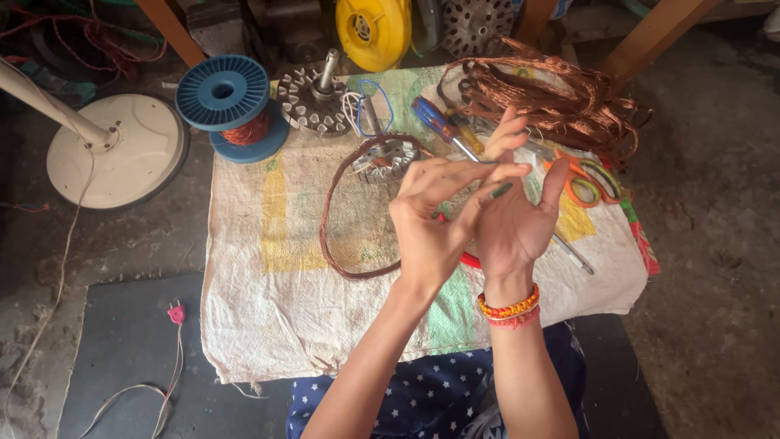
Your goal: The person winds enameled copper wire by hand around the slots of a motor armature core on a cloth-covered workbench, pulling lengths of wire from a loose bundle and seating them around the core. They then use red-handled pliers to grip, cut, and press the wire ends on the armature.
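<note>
The left hand [431, 223] is raised at the middle of the frame, its fingers stretched out to the right across the right hand [512, 219]. The right hand is released, with the palm turned toward the camera and the fingers spread. It grasps nothing, and a beaded bracelet [510, 309] sits on its wrist. A thin green sliver [501, 190] shows at the tips of the left fingers. It cannot be told whether they pinch it or whether it lies on the cloth behind. A short red curve [470, 260] peeks out just below both hands.

Judging by the pose, the hands are between grips, touching each other rather than working on anything. Picking up anything as thin as that sliver would call for a fine fingertip pinch.

Just left of the hands, a loop of copper wire [325, 215] lies on a woven sack [268, 284], ringing a small motor core [383, 158]. Above the hands are a blue-handled screwdriver [431, 118] and, to the right, orange scissors [589, 180]. A tangle of copper wire [552, 97] fills the upper right. At upper centre stands a rotor with a shaft [317, 102], with a blue spool [223, 93] beside it. A white fan base [118, 150] rests at upper left, and a pink plug [176, 313] lies at lower left.
</note>
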